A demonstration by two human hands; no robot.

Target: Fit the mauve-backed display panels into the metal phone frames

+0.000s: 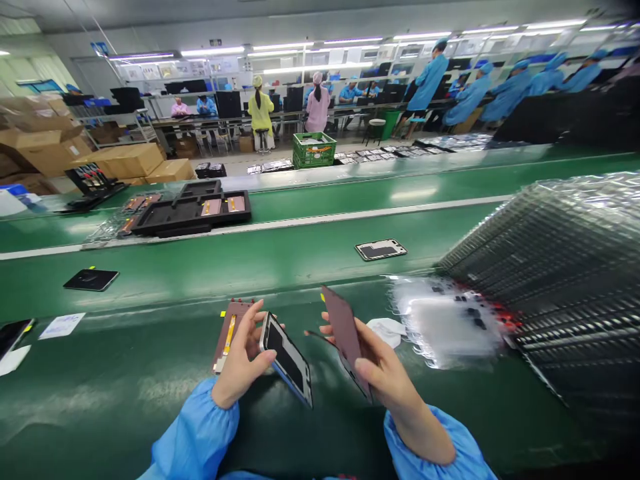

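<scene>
My left hand [240,353] grips a slim phone panel [287,357] with a silver frame and a dark face, tilted on its edge. My right hand [385,373] holds a flat mauve-brown panel [345,340] upright by its lower part, its top edge close to the phone panel. The two held pieces do not touch. Just behind my left hand, a similar brown panel with a yellow strip [231,331] lies on the green workbench [100,393], partly hidden by my fingers. Blue gown cuffs [195,433] circle both wrists.
Crumpled clear film [445,323] and a white scrap [385,331] lie to the right, beside a tall stack of clear plastic trays [560,267]. A green conveyor belt [280,257] ahead carries a phone panel [381,249] and a black panel [91,279].
</scene>
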